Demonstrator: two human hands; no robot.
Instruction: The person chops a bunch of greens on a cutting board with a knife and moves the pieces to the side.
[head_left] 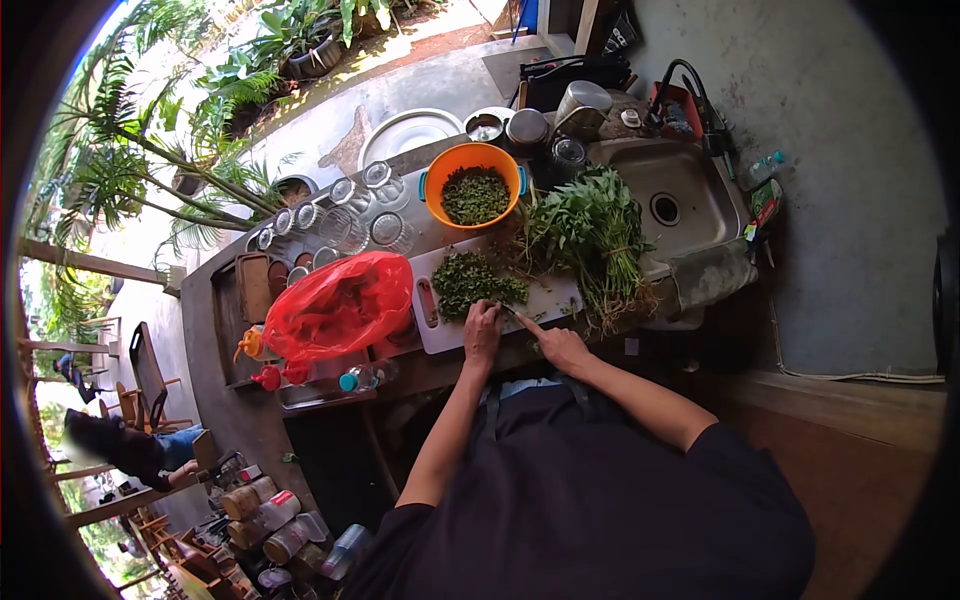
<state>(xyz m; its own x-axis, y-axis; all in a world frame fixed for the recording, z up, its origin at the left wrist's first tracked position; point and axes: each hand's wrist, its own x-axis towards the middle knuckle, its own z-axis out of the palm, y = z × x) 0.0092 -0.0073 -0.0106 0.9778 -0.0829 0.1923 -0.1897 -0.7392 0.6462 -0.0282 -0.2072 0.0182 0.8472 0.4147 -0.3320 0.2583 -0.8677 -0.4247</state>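
A white cutting board (553, 294) lies on the counter, with a heap of chopped greens (465, 283) on it. My left hand (483, 335) is at the heap's near edge, fingers bent together on the greens. To its right, my right hand (562, 348) is closed round what looks like a small knife, its index finger stretched toward my left fingertips; the handle is hidden. Uncut leafy greens with roots (600, 235) lie across the board's right side. Behind the board, an orange colander (473, 154) with blue handles holds more chopped greens.
A red plastic bag (340, 305) and glass jars (390, 230) are on the left, near a clear bottle (368, 377) at the front edge. Metal pots (527, 128) stand behind. A sink (690, 180) is at right. Another person (130, 447) is far left.
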